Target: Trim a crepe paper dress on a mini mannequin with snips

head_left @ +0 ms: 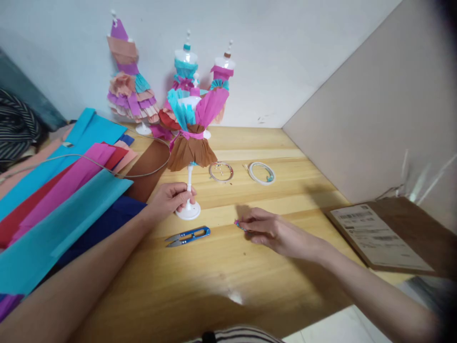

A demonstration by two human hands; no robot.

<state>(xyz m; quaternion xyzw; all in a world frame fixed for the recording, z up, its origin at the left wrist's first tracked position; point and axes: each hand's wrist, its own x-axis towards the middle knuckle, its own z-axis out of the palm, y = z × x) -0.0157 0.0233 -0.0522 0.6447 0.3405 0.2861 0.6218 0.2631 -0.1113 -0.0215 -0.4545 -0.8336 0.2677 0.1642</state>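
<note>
My left hand (176,197) is closed around the thin white stem of a mini dress-form stand (190,178), just above its round base. The form wears a crepe-paper dress (193,148) with a brown skirt, a pink waist tie and a turquoise and magenta fanned top. Over the table to the right, my right hand (266,227) pinches a tiny pink and blue scrap (237,223); its exact kind is too small to make out. Blue thread snips (189,235) lie between and below my hands, blades pointing left.
Several other dressed forms, one with a tiered dress (130,93), stand against the wall. Crepe-paper sheets (64,200) pile up on the left, a grey cord (150,175) across them. Two ring-shaped dishes, one a white ring (262,173), sit behind my hands. A labelled cardboard box (410,209) is at right.
</note>
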